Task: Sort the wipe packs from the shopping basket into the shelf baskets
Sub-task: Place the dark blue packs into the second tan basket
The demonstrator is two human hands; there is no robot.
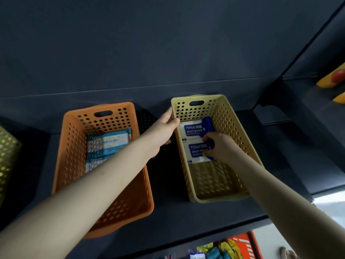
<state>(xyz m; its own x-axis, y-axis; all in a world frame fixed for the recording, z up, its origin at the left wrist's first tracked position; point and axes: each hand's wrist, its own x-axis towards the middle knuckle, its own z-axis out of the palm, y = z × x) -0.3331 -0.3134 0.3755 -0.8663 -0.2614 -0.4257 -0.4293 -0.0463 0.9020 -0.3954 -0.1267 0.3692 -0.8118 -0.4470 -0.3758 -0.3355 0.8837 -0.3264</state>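
Observation:
Two perforated baskets stand on a dark shelf. The yellow basket (229, 131) on the right holds two blue-and-white alcohol wipe packs, a far one (194, 128) and a near one (197, 153). My right hand (220, 146) is inside it, fingers curled on the near pack's right edge. My left hand (164, 128) grips the yellow basket's left rim near its far corner. The orange basket (74, 146) on the left holds light blue-and-white wipe packs (108, 144), partly hidden by my left forearm.
A green perforated basket (7, 156) shows at the far left edge. Below the shelf, at the bottom right, the red shopping basket (244, 243) holds several colourful packs. Orange and red items (334, 77) sit on a shelf at the upper right.

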